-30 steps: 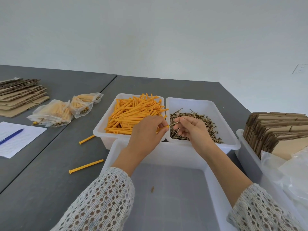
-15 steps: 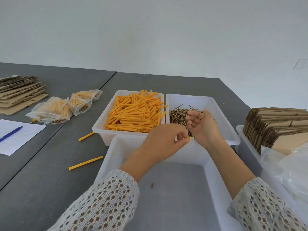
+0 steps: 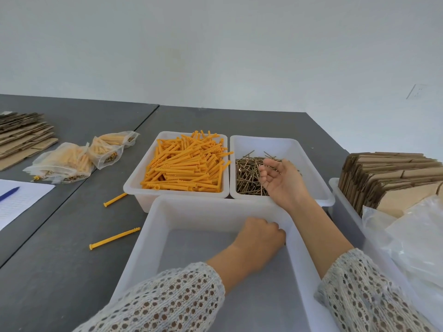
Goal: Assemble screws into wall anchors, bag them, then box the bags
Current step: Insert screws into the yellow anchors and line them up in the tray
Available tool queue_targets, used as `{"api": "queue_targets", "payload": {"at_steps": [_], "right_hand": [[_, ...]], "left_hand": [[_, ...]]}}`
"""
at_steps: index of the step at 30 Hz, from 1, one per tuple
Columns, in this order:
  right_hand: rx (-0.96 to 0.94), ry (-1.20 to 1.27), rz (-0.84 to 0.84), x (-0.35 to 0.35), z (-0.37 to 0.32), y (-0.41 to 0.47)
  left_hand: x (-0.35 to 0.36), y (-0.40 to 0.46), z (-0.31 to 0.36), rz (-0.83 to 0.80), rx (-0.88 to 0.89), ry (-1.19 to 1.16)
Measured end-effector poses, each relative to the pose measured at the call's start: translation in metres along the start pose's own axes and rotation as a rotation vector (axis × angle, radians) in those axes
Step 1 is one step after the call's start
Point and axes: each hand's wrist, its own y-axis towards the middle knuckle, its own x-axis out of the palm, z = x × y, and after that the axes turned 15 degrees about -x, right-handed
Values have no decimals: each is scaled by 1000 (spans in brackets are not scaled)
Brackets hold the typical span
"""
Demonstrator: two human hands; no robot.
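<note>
Orange wall anchors (image 3: 184, 167) fill the far left bin, screws (image 3: 248, 174) the far right one. Right hand (image 3: 284, 182) hovers palm-up over the screws, fingers loosely curled. Left hand (image 3: 260, 239) is curled inside the near bin (image 3: 148, 236); whether it holds anything, I cannot tell.

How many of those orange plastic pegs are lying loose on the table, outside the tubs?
2. One wall anchor lies beside the anchor tub's near-left corner; the other wall anchor lies nearer, left of the big empty tub. Others may be hidden.

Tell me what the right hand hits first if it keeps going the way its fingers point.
The right hand hovers palm-up, fingers aimed left across the screws. Going on, it would likely meet the wall between the screw bin and the anchor bin; height unclear.
</note>
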Motion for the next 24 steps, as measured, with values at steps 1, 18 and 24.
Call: {"api": "queue_targets", "payload": {"at_steps": [1,18,24], "right_hand": [[-1,-11,-4,0,0,0],[-168,-379,-96,8,6,-1],[-440,-1084,-1,2,15,5]], "left_hand": [[1,1,0,19,-19,23],[-8,15,7,140,-75,-98],[-36,11,-43,247,32,-476]]}}
